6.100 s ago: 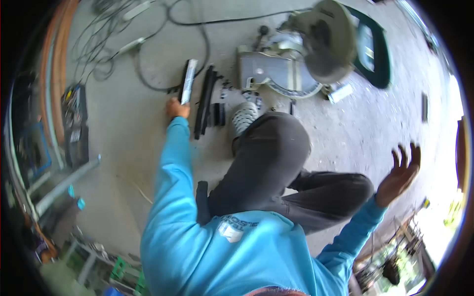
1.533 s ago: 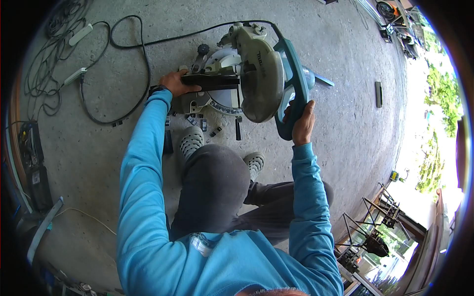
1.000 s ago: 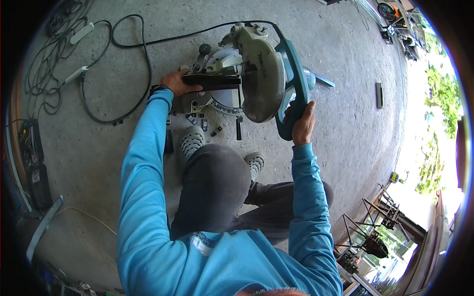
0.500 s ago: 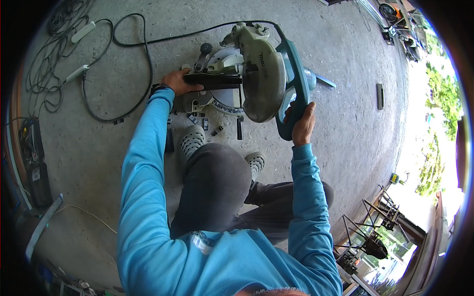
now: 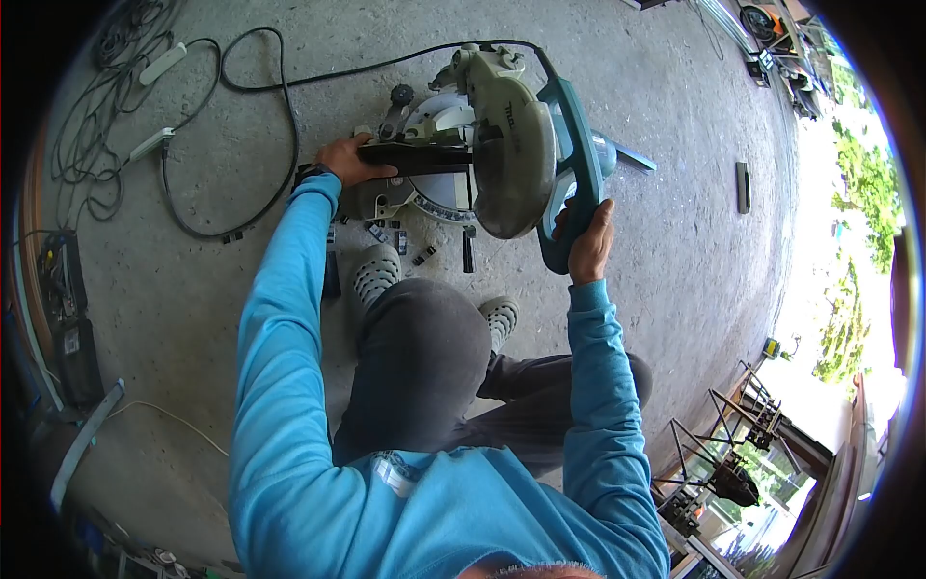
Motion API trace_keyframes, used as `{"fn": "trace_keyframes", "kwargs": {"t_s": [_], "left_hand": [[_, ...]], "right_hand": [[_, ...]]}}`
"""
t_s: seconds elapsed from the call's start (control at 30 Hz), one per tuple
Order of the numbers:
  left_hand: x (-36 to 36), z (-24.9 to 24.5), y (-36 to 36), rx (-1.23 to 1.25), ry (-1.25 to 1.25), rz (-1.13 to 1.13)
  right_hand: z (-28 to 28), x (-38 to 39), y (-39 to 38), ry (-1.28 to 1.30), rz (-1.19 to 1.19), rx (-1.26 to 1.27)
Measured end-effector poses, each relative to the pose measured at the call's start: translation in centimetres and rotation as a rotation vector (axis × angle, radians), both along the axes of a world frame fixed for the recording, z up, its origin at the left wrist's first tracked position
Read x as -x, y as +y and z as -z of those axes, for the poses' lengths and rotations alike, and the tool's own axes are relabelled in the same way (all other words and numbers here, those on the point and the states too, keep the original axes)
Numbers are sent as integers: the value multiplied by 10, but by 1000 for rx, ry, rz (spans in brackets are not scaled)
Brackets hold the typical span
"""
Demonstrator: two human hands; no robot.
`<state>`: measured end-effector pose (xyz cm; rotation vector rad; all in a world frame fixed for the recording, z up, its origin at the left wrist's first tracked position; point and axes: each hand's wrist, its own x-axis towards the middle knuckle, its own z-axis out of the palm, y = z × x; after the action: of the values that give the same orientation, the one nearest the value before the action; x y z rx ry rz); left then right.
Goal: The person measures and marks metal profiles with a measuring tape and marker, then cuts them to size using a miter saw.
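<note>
A miter saw (image 5: 516, 159) with a teal handle and a pale blade guard stands on the concrete in front of me. My right hand (image 5: 589, 243) is wrapped round the lower part of its D-shaped handle (image 5: 577, 145). With my left hand (image 5: 353, 162) I grip a dark rectangular bar (image 5: 424, 158) that lies across the saw's base, along the fence. The bar's right end meets the blade guard, which hides what is behind it. Below the base is the curved angle scale (image 5: 444, 209).
Several short dark offcuts (image 5: 401, 241) lie near my shoes (image 5: 377, 275). A black cord (image 5: 289, 106) loops left to white power strips (image 5: 151, 145) and tangled cables. One dark piece (image 5: 743, 188) is on the floor to the right. An open tool case (image 5: 72, 318) sits far left.
The saw's handle and guard, with my right hand, have shifted very slightly to the left. My left hand and the bar have stayed in place.
</note>
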<state>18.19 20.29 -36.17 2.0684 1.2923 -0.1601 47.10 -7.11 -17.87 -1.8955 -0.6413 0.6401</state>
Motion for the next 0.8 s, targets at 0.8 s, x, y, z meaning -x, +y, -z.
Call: {"fn": "trace_keyframes", "kwargs": {"t_s": [0.8], "left_hand": [[3, 0, 1, -4, -32, 28]], "right_hand": [[4, -3, -2, 1, -9, 4]]}}
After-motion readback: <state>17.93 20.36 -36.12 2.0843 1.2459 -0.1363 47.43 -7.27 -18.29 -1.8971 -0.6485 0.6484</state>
